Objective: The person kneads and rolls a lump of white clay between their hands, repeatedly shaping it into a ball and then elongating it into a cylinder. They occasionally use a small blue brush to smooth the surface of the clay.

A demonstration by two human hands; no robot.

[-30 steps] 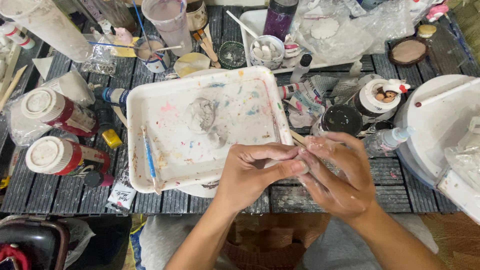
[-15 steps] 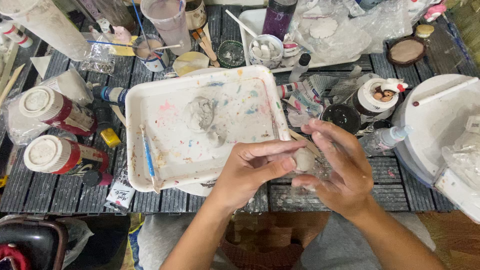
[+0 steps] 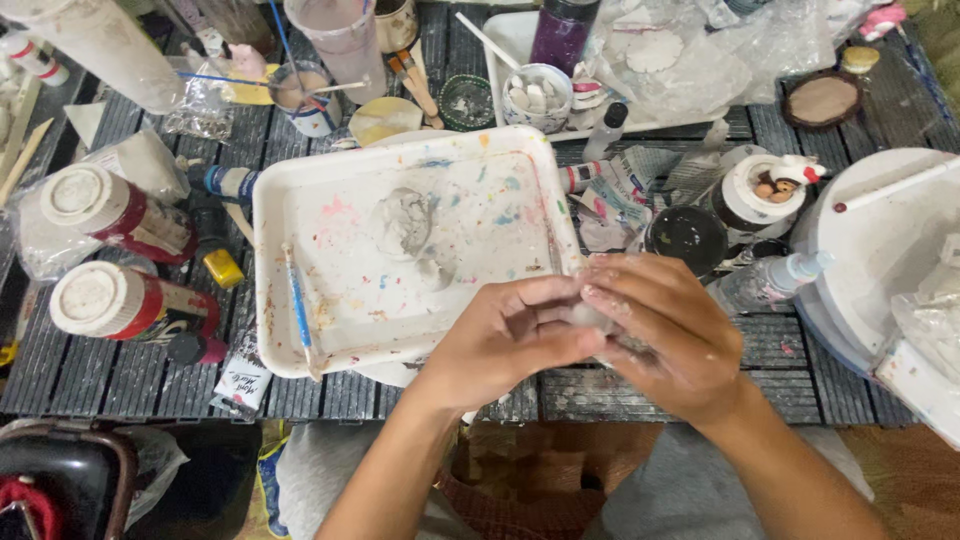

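Over slatted table [image 3: 120, 385], hands pinch pale lump [image 3: 590, 317] (orientation hidden)

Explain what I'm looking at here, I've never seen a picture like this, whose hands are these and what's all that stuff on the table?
There is no machine here. The picture comes from a camera worn on a person's head, looking down at their own two bare hands.

The left hand and right hand are pressed together around a small pale lump, mostly hidden by the fingers, so I cannot tell what it is.

They work over a dark slatted table. In the middle sits a white tray speckled with paint, with a blue-handled tool lying in it. To the left lie two red bottles with white caps. Farther back stand cups with brushes and a bowl of small white pieces. A white tub is at the right.
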